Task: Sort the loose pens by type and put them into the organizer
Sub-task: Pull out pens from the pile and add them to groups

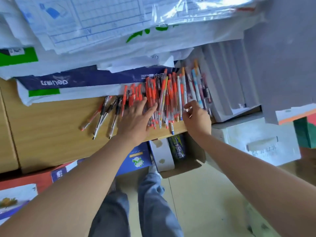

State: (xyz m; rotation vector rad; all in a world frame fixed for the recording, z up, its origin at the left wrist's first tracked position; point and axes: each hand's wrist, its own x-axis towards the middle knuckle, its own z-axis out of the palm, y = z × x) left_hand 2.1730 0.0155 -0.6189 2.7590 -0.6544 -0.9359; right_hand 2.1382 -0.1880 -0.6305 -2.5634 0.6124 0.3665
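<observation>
Several loose pens lie on a wooden desk [51, 127]. Most are red-gripped clear pens [171, 93] in a dense row at the desk's right part. A few black-gripped pens [106, 115] lie splayed to the left. White and patterned pens [196, 86] lie at the right end. My left hand [135, 122] rests flat on the red pens with its fingers straight. My right hand [196, 118] hovers over the right end of the row, fingers curled, thumb and forefinger close together at a pen; whether it holds one is unclear. No organizer is in view.
A blue Deli paper box [82, 79] and stacked papers and plastic sheets [102, 31] crowd the desk's back. White boxes [227, 79] stand to the right. Under the desk edge sit a cardboard box [186, 168] and blue packages [136, 159].
</observation>
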